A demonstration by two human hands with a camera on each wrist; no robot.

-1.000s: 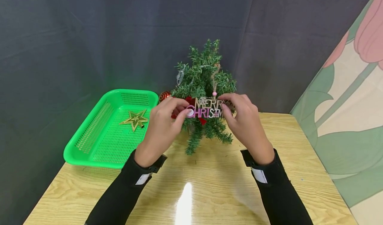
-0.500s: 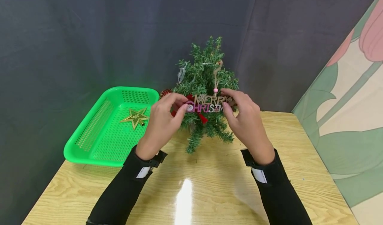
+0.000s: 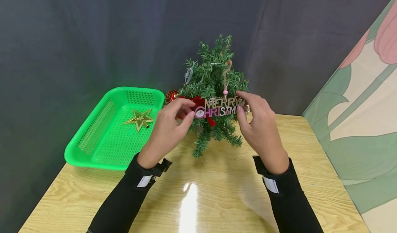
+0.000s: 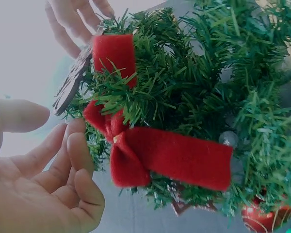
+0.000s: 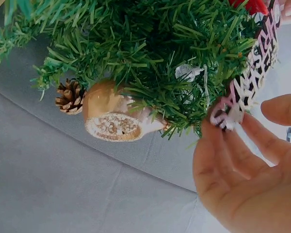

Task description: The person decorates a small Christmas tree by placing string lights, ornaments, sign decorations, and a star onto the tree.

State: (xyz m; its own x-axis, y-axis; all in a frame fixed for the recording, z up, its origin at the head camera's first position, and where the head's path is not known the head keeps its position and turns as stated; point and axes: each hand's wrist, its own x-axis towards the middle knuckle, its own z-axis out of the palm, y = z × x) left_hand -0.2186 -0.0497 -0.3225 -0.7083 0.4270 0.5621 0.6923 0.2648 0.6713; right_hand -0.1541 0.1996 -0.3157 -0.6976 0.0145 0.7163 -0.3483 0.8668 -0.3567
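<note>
A "MERRY CHRISTMAS" sign (image 3: 214, 112) hangs by a twine loop with a pink bead (image 3: 225, 92) on the front of a small Christmas tree (image 3: 212, 76). Beside the sign's left end is my left hand (image 3: 164, 131); the left wrist view shows a gap between its thumb and the sign. My right hand (image 3: 261, 124) is at the other end. In the right wrist view its fingertips touch or nearly touch the sign from behind, while the thumb (image 5: 283, 109) stands apart. A red bow (image 4: 184, 155) sits on the branches behind the sign.
To the left, a green basket (image 3: 99, 166) holds a gold star (image 3: 138, 120). The tree also carries a red bauble (image 3: 171, 96), a gold ornament (image 5: 104, 104) and a pine cone (image 5: 70, 97). A dark curtain (image 3: 124, 36) hangs behind the wooden table (image 3: 217, 198).
My right hand has shifted right, uncovering more of the sign's right end. The left fingers have come off the sign's left end. The sign sits slightly farther right in view.
</note>
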